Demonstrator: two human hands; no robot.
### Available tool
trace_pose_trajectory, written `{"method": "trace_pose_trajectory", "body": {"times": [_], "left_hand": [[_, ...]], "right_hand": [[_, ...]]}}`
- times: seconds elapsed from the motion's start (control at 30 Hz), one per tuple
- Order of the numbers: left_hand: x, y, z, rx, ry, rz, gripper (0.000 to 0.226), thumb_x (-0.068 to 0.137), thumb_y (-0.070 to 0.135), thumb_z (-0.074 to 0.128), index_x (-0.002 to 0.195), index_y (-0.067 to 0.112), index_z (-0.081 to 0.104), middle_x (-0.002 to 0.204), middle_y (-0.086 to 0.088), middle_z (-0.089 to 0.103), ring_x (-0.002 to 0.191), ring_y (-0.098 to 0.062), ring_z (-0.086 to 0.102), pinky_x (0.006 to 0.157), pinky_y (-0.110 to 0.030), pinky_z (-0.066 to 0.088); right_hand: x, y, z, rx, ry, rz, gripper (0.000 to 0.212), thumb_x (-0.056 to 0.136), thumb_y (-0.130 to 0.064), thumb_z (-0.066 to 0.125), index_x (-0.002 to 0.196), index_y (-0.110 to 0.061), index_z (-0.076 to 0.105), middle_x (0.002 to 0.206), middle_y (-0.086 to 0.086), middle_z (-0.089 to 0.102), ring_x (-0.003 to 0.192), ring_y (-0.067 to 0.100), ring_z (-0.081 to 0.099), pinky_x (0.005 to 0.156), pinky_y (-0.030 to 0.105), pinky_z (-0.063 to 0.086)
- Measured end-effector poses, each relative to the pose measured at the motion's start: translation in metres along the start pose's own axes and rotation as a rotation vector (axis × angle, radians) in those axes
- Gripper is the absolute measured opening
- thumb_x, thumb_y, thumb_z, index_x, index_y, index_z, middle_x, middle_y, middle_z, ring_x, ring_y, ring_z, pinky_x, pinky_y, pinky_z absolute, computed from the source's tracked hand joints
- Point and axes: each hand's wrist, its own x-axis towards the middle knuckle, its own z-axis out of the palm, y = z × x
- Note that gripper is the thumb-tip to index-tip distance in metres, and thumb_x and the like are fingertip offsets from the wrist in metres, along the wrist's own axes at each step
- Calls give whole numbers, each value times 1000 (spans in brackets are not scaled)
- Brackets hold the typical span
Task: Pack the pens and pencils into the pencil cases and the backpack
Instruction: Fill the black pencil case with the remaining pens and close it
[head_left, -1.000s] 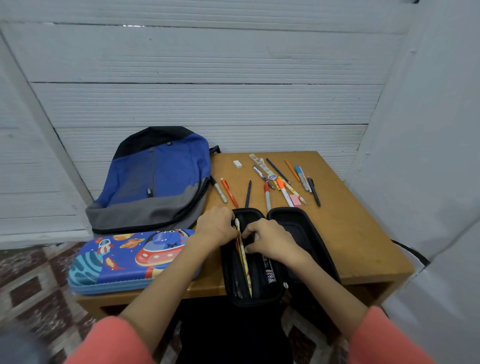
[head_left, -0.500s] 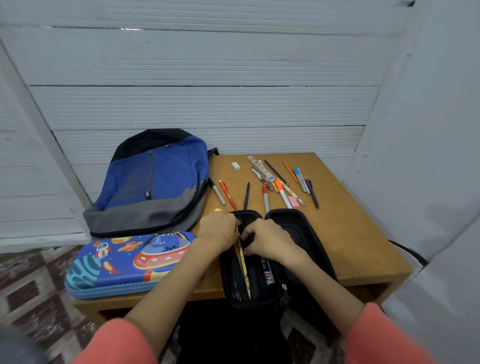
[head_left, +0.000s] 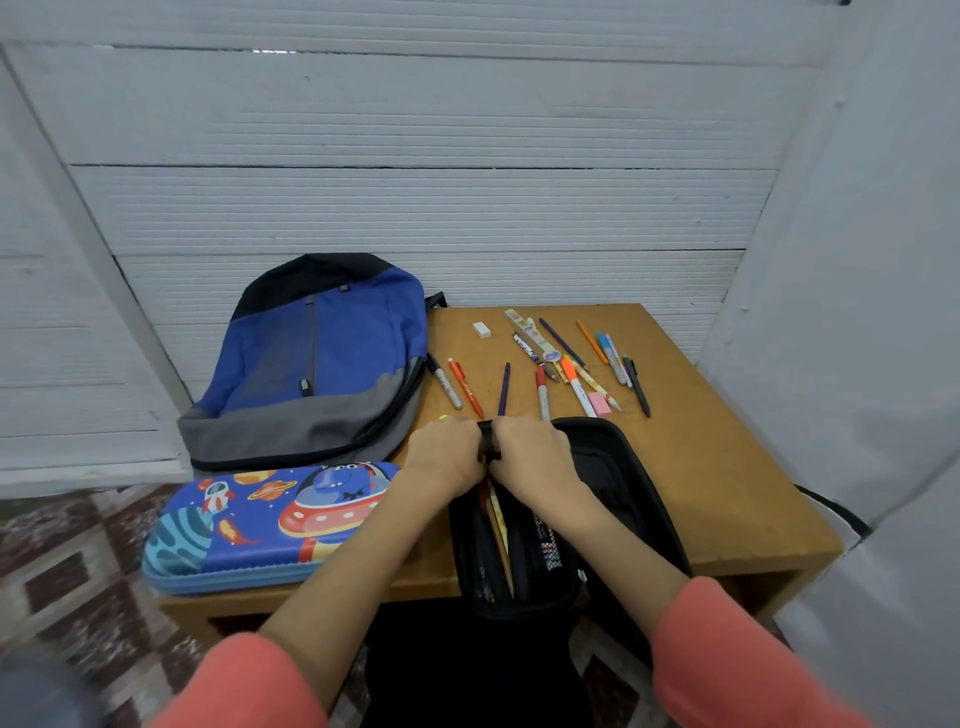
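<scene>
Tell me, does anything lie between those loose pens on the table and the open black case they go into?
Only the person's own hands. The left hand and right hand meet at the far end of the open black case, gripping it just in front of the loose pens. Apart from them, only bare table lies between.

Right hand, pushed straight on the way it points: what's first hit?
Likely the left hand, just ahead of the right hand at the black pencil case's far rim; whether they already touch is unclear.
</scene>
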Motion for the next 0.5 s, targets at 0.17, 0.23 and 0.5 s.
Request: {"method": "trace_pose_trajectory", "body": {"times": [0.17, 0.23, 0.5], "left_hand": [[0, -4, 3, -40, -18, 7, 28, 89, 40, 57, 98, 15, 67, 98, -3, 65, 86, -21, 60, 66, -30, 42], [-2, -3, 2, -44, -31, 10, 33, 84, 49, 62, 93, 17, 65, 91, -1, 61, 82, -19, 55, 65, -30, 40], [-6, 0, 2, -25, -40, 27, 44, 81, 53, 64, 110, 19, 64, 104, -3, 63, 96, -21, 60, 67, -31, 40]], "right_hand": [[9, -1, 3, -34, 20, 15, 20, 93, -21, 59, 109, -10, 58, 107, 11, 63, 98, 30, 62, 73, 36, 45], [13, 0, 2, -49, 1, 25, 20, 93, -22, 60, 109, -10, 59, 107, 10, 62, 98, 29, 62, 72, 34, 43], [23, 10, 4, 173, -61, 142, 17, 90, -30, 61, 94, -13, 61, 90, 4, 62, 87, 23, 62, 71, 34, 48]]}}
